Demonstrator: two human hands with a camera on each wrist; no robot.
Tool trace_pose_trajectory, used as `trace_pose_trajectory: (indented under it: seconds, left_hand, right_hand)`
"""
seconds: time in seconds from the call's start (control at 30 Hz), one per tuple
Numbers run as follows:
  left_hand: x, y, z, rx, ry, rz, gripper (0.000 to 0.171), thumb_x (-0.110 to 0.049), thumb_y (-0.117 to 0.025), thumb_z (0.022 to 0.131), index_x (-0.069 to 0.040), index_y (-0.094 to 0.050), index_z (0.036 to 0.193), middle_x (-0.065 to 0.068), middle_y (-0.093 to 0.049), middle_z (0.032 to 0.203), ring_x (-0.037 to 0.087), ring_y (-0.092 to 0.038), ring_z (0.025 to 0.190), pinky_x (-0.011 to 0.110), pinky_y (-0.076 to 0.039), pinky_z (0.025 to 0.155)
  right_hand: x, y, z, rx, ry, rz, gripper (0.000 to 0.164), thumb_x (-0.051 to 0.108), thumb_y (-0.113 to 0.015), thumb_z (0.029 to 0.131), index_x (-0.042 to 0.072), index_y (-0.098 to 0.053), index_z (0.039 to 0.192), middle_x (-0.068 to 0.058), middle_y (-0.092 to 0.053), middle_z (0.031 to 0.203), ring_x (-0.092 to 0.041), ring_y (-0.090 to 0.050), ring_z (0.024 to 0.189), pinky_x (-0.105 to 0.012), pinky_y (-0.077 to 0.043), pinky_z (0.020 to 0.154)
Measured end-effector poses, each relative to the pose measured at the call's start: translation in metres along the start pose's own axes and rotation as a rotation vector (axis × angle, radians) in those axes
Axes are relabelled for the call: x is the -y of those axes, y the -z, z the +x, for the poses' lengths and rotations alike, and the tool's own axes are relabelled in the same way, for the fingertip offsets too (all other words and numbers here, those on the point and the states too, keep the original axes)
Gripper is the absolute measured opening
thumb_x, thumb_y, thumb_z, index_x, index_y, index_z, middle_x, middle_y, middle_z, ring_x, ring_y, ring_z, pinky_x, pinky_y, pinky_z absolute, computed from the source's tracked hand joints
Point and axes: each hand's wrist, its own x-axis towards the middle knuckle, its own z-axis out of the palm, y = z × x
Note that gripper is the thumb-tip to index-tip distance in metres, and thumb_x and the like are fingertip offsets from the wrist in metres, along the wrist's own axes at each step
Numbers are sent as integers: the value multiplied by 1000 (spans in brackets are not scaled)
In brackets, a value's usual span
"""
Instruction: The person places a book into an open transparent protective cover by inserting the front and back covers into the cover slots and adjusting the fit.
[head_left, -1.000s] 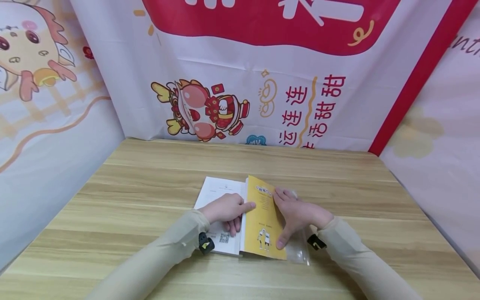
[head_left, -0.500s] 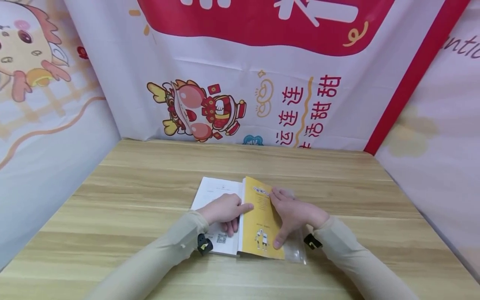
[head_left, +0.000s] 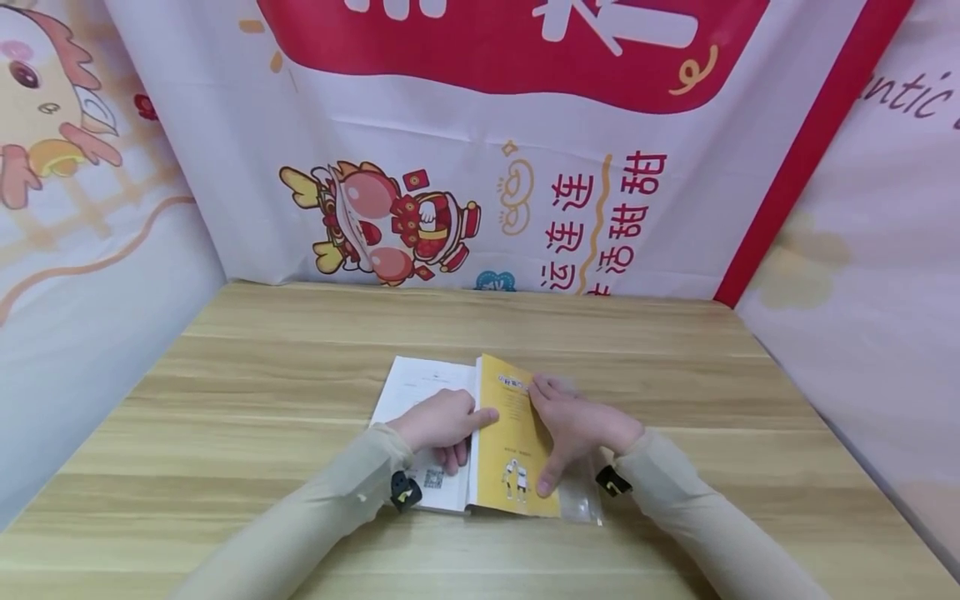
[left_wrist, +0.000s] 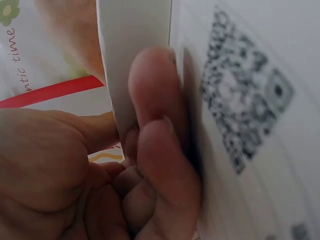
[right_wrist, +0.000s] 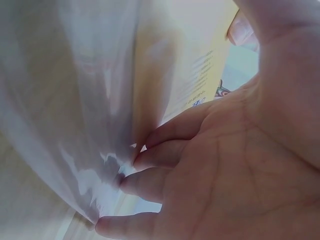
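An open book lies on the table, its white page with a printed QR code on the left. To the right its yellow cover stands slightly raised, and clear plastic film sticks out past the edge. My left hand pinches the raised cover part near the fold, thumb on the yellow side, curled fingers on the white side. My right hand rests along the cover's outer edge with its thumb spread. In the right wrist view, its nearly straight fingers touch the wrinkled film.
The wood-grain table extends around the book on all sides. Behind it hangs a white and red printed cloth, with more printed cloth along the sides. Black straps with cameras sit on both wrists.
The whole head view has shifted slightly, so the table, book and hands appear farther left. Both hands keep nearly the same hold and place on the book.
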Motion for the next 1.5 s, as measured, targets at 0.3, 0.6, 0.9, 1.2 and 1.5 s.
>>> trace_pose_trajectory:
  seconds: [0.3,0.6,0.9,1.2,1.5]
  left_hand:
    - [-6,2,1,28,18,36,43,-42,-43,101,-10,-62,80,9,-62,59,19,-60,46,28,-50,44]
    - [0,22,15,231,57,-98,54,-42,-33,104,1,-59,86,16,-65,69,22,-65,53,32,-53,51]
    - [1,29,29,199,66,-77,55,-44,-31,104,-3,-63,88,14,-64,66,18,-62,49,26,-49,45]
    - [1,27,29,193,67,-60,58,-46,-33,103,-3,-66,84,12,-63,65,18,-62,49,25,-49,45]
    - [-3,27,28,175,56,-41,57,-44,-33,104,-3,-65,83,13,-64,65,19,-63,51,27,-51,49]
  right_hand:
    - [1,0,1,11,13,21,149,72,-76,44,-6,-4,149,-21,6,154,-35,1,141,-46,-10,111]
    - [-6,2,1,29,31,78,144,72,-76,49,-1,-3,151,-15,8,156,-32,5,142,-44,-9,111]
    - [-5,1,1,21,44,73,143,72,-76,51,-1,-4,151,-15,7,156,-33,2,142,-49,-11,110]
    - [-5,0,2,8,33,48,145,74,-74,48,-1,-5,151,-15,6,156,-32,2,142,-48,-12,110]
    - [-4,-1,3,2,35,41,147,74,-75,46,-3,-5,150,-17,5,155,-32,2,142,-48,-11,110]
